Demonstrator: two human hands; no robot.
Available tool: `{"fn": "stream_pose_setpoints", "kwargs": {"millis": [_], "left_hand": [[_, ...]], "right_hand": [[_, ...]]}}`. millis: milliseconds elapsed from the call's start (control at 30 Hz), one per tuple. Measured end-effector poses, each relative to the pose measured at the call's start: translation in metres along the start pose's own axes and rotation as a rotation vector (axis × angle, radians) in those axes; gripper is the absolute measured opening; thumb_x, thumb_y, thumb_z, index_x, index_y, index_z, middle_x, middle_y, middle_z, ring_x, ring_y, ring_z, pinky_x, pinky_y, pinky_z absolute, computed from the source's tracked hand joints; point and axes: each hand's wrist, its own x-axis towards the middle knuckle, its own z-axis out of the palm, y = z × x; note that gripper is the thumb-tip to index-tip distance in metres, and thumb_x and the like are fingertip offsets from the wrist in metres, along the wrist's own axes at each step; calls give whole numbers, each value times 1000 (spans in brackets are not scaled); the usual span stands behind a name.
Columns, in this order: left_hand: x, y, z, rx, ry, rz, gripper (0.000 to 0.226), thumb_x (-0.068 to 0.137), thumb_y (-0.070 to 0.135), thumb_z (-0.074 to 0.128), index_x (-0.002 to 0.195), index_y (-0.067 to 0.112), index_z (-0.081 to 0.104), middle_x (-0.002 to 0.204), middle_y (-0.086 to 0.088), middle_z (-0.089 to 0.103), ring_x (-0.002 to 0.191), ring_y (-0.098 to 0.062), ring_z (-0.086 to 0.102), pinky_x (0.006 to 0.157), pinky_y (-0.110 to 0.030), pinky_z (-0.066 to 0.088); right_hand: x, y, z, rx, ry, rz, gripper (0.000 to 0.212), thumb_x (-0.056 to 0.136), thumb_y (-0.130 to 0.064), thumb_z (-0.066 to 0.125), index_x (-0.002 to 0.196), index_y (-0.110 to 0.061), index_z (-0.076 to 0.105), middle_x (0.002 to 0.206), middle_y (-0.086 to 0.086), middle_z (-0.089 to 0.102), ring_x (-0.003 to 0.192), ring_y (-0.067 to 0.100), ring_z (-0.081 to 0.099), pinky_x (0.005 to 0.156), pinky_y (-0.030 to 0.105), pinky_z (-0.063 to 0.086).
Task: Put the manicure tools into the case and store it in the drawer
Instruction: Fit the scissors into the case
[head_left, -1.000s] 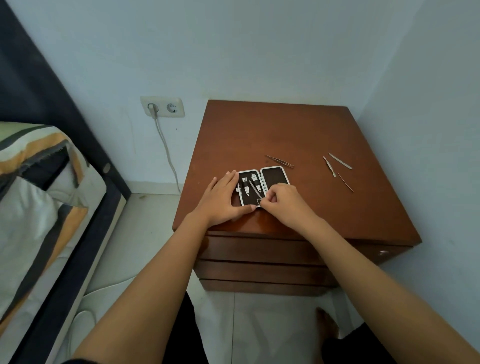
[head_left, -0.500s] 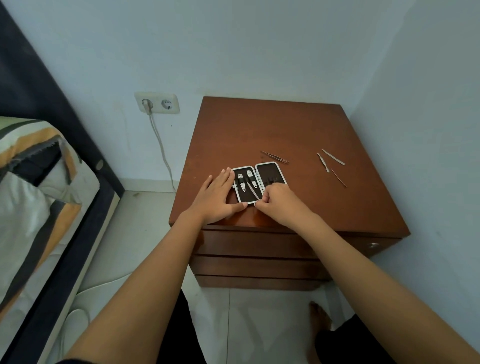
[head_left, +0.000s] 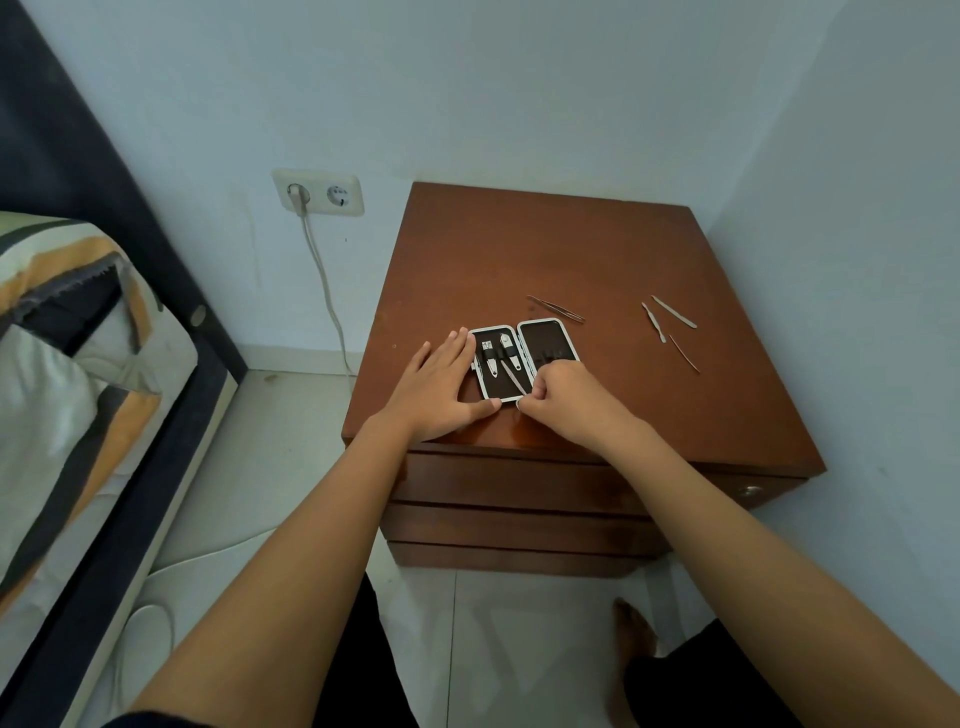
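Case (head_left: 523, 358): lies open and flat near the front edge of the nightstand (head_left: 571, 249), two halves side by side.
Left half: two clippers sit under the straps; a slim tool (head_left: 513, 381) lies slanted across the lower part, not yet seated as far as I can judge.
Right half: straps look bare.
Right hand (head_left: 569, 400): my fingers are curled and pinched at the case's near edge, on the end of the slim tool.
Left hand (head_left: 441, 384): spread flat, palm down, touching the case's left rim, thumb along its front corner, gripping nothing.
Change: almost none in the last second; both my hands keep their places at the case and the slim tool is still slanted. The view alone has shifted.
Meaning: I judge this insertion is still under way.
Tweezers (head_left: 556, 309): loose, just beyond the case.
Three thin tools (head_left: 670, 327): loose, well apart to the right.
Drawers (head_left: 519, 483): all shut.
Remaining: four tools, closing, stowing.
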Motion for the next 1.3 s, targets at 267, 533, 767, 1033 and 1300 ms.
{"fn": "stream_pose_setpoints", "kwargs": {"millis": [267, 533, 767, 1033, 1300], "left_hand": [[0, 0, 0, 11, -5, -7, 89, 86, 62, 42, 150, 14, 0, 159, -2, -4, 145, -11, -6, 115, -32, -8], [1, -1, -2, 10, -37, 1, 89, 87, 61, 41, 149, 14, -1, 159, -2, -6, 145, -11, -7, 116, -33, -7], [0, -4, 3, 44, -10, 15, 97, 75, 69, 26, 149, 14, -1, 159, -1, -6, 145, -9, -8, 116, -32, -7], [0, -6, 5, 35, 30, 16, 106, 64, 77, 14, 150, 16, -1, 159, 1, -5, 144, -6, -7, 116, -30, -7], [-2, -2, 7, 36, 105, 19, 102, 69, 79, 19, 150, 18, 2, 159, 3, 1, 144, -5, -4, 115, -27, -8]], "right_hand": [[10, -2, -1, 11, -49, 18, 24, 80, -17, 57, 59, -6, 51, 63, 16, 48, 60, 26, 43, 56, 32, 34], [22, -6, 13, 43, 143, -22, 18, 81, -10, 56, 68, 2, 60, 74, 15, 56, 76, 27, 51, 72, 38, 44], [1, 15, 37, -54, 374, -356, 20, 87, -15, 55, 100, -8, 69, 97, 7, 65, 92, 25, 55, 81, 37, 47], [25, 28, 7, 324, 471, -208, 25, 84, -3, 46, 100, -6, 66, 101, 9, 60, 94, 21, 55, 85, 30, 43], [84, 74, -14, 121, 371, 118, 20, 89, -19, 57, 103, -8, 67, 110, 13, 57, 110, 31, 47, 94, 40, 41]]}}
